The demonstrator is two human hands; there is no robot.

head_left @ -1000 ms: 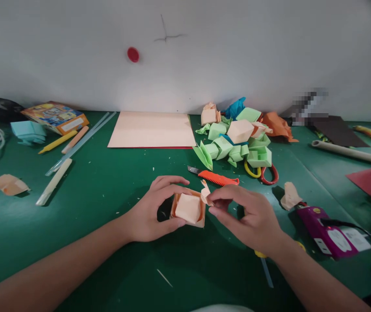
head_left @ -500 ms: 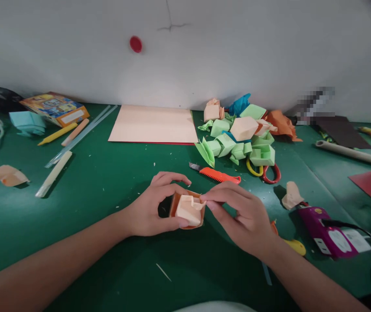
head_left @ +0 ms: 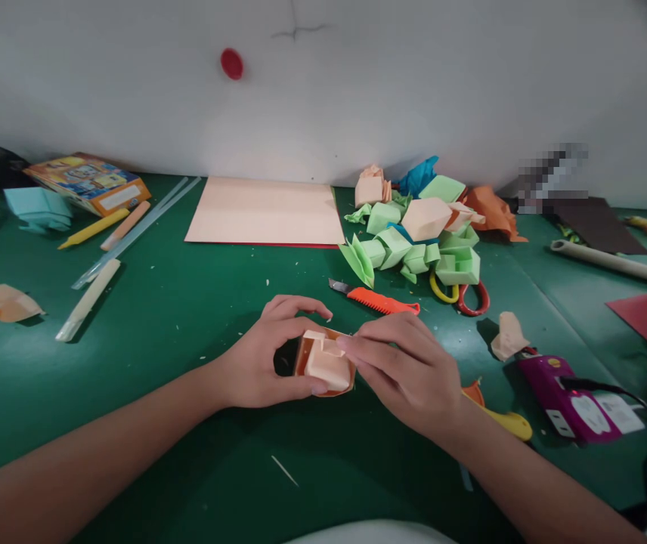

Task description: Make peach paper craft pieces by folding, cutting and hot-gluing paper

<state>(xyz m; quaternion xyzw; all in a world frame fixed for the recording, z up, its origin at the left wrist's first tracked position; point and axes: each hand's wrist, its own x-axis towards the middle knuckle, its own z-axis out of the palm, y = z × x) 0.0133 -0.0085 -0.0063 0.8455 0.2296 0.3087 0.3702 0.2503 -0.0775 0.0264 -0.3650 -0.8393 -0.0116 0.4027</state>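
Note:
My left hand [head_left: 264,353] curls round a small folded paper box [head_left: 301,363], orange-brown with open sides, thumb at its near edge and fingers behind it. Inside sits a pale peach folded paper piece [head_left: 328,366]. My right hand [head_left: 408,370] pinches a small peach paper flap [head_left: 330,346] at the top of that piece. Its fingertips partly cover the box's right corner. Just beyond the hands lies an orange utility knife [head_left: 380,301], its blade showing.
Folded green paper shapes [head_left: 394,248] are heaped at the back right, over scissors [head_left: 474,299]. A peach sheet [head_left: 267,210] lies by the wall. Glue sticks [head_left: 88,300] are at left; a purple power adapter [head_left: 567,399] with a cable stands right.
My right fingertips have shifted a little left over the box, and the peach flap has moved left with them. My left hand keeps its hold. The view has tilted slightly.

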